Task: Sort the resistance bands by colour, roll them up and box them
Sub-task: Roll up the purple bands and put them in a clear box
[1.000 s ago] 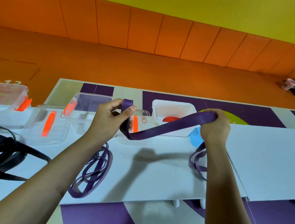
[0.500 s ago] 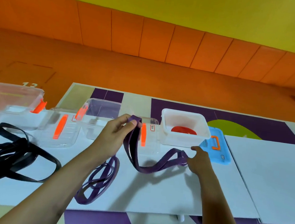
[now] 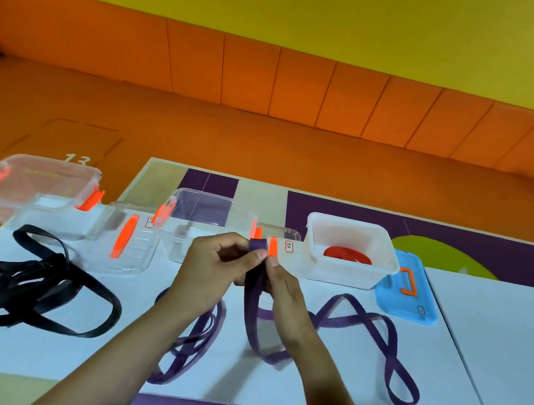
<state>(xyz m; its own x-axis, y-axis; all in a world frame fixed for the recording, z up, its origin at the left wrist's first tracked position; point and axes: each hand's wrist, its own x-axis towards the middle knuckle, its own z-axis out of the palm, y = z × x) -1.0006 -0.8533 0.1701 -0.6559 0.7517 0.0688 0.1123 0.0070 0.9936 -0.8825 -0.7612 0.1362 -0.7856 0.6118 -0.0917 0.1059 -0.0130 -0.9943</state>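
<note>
My left hand point(image 3: 215, 263) and my right hand point(image 3: 283, 284) meet above the middle of the white table point(image 3: 491, 354). Both pinch the top end of a purple band point(image 3: 254, 287), which hangs down and trails in loops to the right across the table. More purple bands point(image 3: 189, 350) lie under my left forearm. A pile of black bands point(image 3: 33, 285) lies at the left. A rolled red band point(image 3: 348, 255) sits in the white box point(image 3: 381, 265).
Two clear boxes with orange latches point(image 3: 37, 189) point(image 3: 204, 215) stand along the far edge, with clear lids point(image 3: 124, 246) beside them. A blue lid point(image 3: 410, 292) lies right of the white box. An orange floor and wall lie beyond the table.
My right hand let go of the far part of the purple band and came left to meet my left hand at the band's end. The rest of the band dropped onto the table.
</note>
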